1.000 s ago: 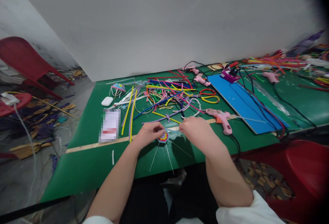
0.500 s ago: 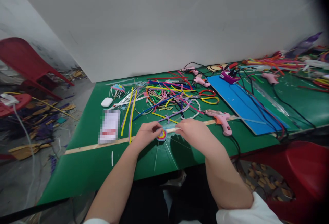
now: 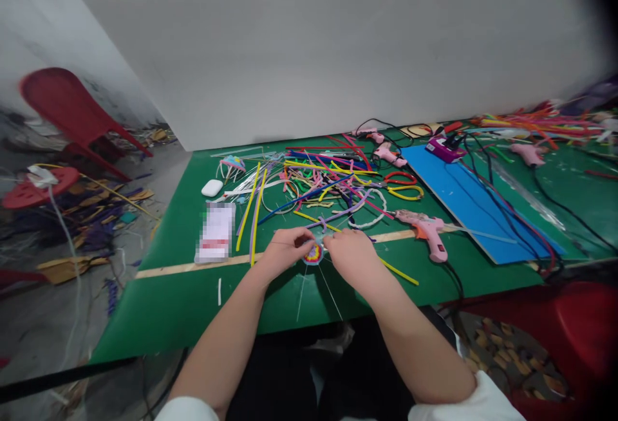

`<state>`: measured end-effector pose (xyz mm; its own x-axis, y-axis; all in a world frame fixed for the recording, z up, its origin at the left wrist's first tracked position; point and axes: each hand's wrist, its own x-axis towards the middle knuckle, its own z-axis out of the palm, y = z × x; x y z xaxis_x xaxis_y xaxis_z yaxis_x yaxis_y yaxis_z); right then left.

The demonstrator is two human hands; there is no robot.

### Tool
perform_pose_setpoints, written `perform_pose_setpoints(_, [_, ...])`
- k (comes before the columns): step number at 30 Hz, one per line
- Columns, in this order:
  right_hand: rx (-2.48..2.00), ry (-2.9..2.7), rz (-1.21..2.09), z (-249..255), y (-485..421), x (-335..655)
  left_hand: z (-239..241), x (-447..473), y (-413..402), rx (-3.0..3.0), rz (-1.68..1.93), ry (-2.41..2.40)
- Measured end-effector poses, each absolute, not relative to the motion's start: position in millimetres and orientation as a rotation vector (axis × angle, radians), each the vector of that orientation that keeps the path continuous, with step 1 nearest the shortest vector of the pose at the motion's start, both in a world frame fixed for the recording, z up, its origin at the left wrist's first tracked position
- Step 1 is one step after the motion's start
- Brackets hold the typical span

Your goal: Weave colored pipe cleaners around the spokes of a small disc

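Disc (image 3: 313, 254) near front edge of surface (image 3: 159, 318), pinched in left hand (image 3: 288, 246); right hand (image 3: 352, 255) curled beside it, grip unclear.

The left forearm (image 3: 219, 337) and right forearm (image 3: 418, 337) angle inward; the left hand (image 3: 282, 252) pinches with thumb (image 3: 303, 250) and fingers (image 3: 301, 232), the right hand (image 3: 351, 255) curls, back upward, just beside it.

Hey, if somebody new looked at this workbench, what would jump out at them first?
Probably the small ringed multicoloured disc at the fingers of the left hand, with the right hand close beside it. Just beyond the hands, a tangle of bright craft stems stands out against the green table. Farther right, a pink glue gun lies near a vivid blue board.
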<state>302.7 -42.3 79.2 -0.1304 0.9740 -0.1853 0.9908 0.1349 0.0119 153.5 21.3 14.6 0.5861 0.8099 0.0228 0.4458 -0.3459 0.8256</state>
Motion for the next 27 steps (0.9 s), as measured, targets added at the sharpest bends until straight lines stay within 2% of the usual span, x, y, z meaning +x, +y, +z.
perform_pose_setpoints(8, [2.039, 2.352, 0.072, 71, -40, 302, 14, 154, 22, 1.929, 0.627, 1.027])
perform_pose_setpoints(15, [2.273, 2.296, 0.14, 62, -35, 295, 13, 154, 24, 1.842, 0.684, 1.059])
perform_pose_setpoints(27, [2.174, 2.563, 0.342, 58, -38, 293, 10, 152, 30, 1.711, 0.809, 1.12])
